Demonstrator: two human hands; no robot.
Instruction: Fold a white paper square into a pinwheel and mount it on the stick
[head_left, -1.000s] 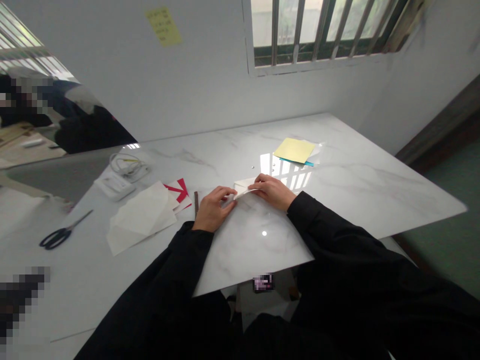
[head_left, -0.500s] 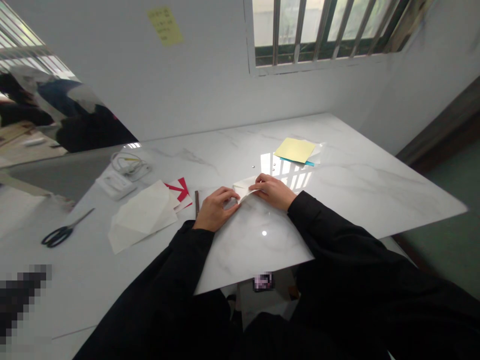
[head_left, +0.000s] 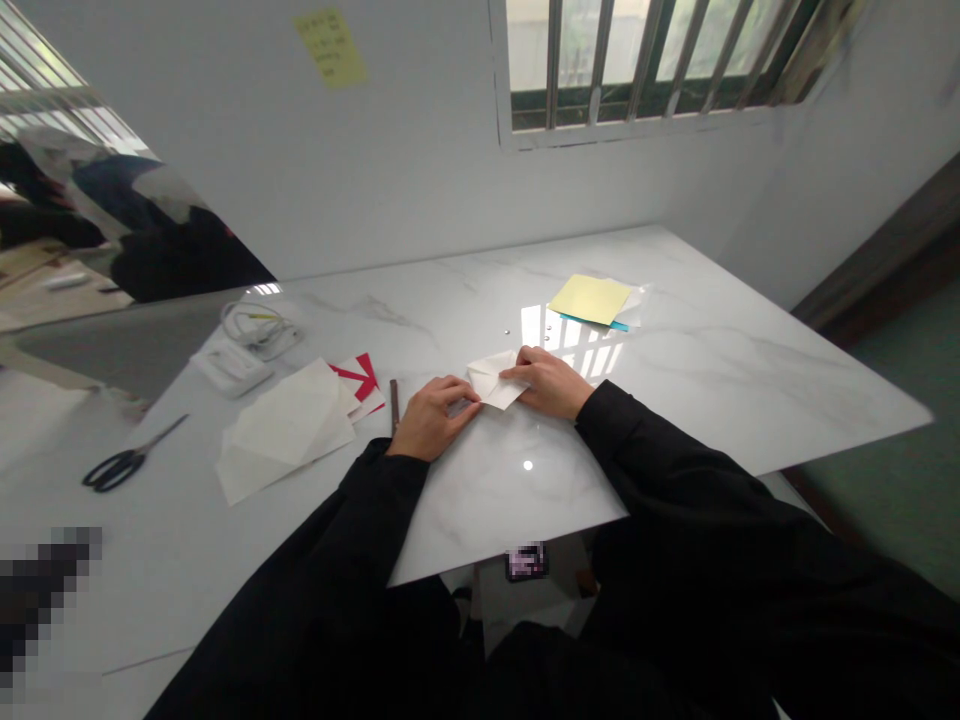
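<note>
A small folded white paper (head_left: 493, 381) lies on the white marble table (head_left: 675, 380) in front of me. My right hand (head_left: 546, 384) rests on its right side with fingers curled, pinching the fold against the table. My left hand (head_left: 431, 417) has its fingers bent and its fingertips press the paper's left edge. Both sleeves are black.
Larger white sheets (head_left: 281, 430) and a red-and-white paper (head_left: 358, 380) lie to the left, with a thin dark stick (head_left: 393, 395) beside them. Black scissors (head_left: 120, 465) and a white cable and charger (head_left: 244, 345) sit further left. Yellow and blue sheets (head_left: 592, 300) lie behind.
The raised flap of the white paper has been folded down flat. My right hand slid slightly left over it, and my left hand stayed at the left edge.
</note>
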